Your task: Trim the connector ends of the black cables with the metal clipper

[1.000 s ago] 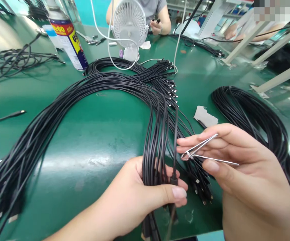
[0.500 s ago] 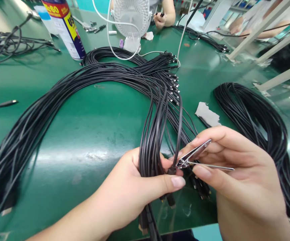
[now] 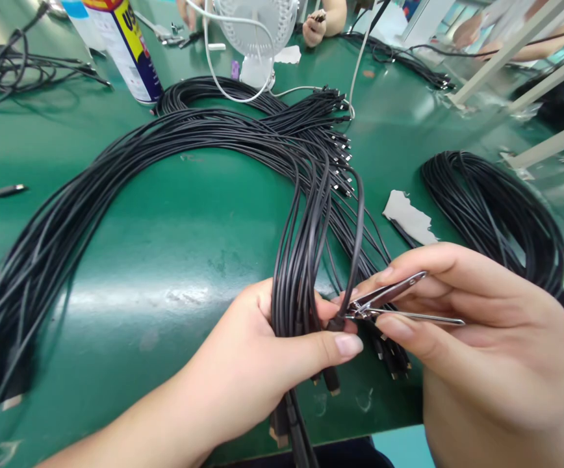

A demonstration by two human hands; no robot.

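Observation:
My left hand (image 3: pixel 272 364) is closed round a bunch of black cables (image 3: pixel 294 279), with its thumb across the connector ends. One cable (image 3: pixel 359 227) of the bunch loops apart, and its connector neck sits between my left thumb and fingers. My right hand (image 3: pixel 487 338) pinches a silver nail clipper (image 3: pixel 394 296) between thumb and fingers, its lever raised. The clipper's jaws are at that neck, touching or nearly so; what lies between them is too small to tell. More connector ends (image 3: pixel 331 380) hang below my left thumb.
A long cable bundle (image 3: pixel 116 169) arcs across the green table (image 3: pixel 189 221). Another coil (image 3: pixel 496 214) lies at right, beside a torn white scrap (image 3: pixel 411 218). Behind stand a spray can (image 3: pixel 133 58) and a white fan (image 3: pixel 257 26). A co-worker's hand (image 3: pixel 314 29) shows beyond.
The view has shifted slightly. The clipper's lever and body have tilted a little flatter in my right hand, its jaws still at the cable neck. My left hand keeps its hold.

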